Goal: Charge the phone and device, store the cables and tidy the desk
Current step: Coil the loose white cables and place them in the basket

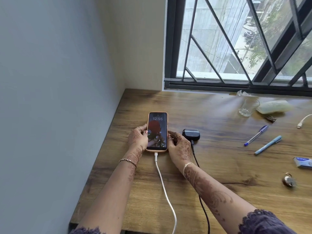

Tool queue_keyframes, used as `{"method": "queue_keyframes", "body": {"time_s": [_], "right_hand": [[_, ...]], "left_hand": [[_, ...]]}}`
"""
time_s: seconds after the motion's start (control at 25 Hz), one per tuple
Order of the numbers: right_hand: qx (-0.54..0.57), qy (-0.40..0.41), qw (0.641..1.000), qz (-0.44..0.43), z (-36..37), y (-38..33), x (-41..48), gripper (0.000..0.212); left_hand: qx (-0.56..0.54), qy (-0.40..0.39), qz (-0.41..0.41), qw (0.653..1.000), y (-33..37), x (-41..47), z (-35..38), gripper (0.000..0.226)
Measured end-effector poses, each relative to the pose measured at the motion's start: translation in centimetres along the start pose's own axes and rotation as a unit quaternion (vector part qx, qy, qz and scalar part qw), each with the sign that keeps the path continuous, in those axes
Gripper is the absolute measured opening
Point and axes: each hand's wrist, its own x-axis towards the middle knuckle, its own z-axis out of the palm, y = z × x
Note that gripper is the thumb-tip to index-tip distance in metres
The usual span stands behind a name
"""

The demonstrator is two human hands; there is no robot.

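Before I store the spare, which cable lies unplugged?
The white cable at far right, plug bare; the other white cable feeds the phone, the black cable the case.

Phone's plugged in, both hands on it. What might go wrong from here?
The right forearm crosses the black cable running to the black charging case; drawing the arm back might snag it and drag the case. The white cable plugged into the phone trails off the near edge of the desk, so a tug could pull the phone along. The drinking glass stands near a loose white cable end; gathering that cable could tip it.
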Motion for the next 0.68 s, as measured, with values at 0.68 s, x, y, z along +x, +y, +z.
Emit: {"method": "queue_keyframes", "body": {"time_s": [0.68], "right_hand": [[-0.011,-0.008,1.000,0.028,0.09,-0.92,-0.34,0.028]], "left_hand": [[-0.052,-0.015,-0.044,0.998,-0.50,0.74,0.05,0.031]]}}
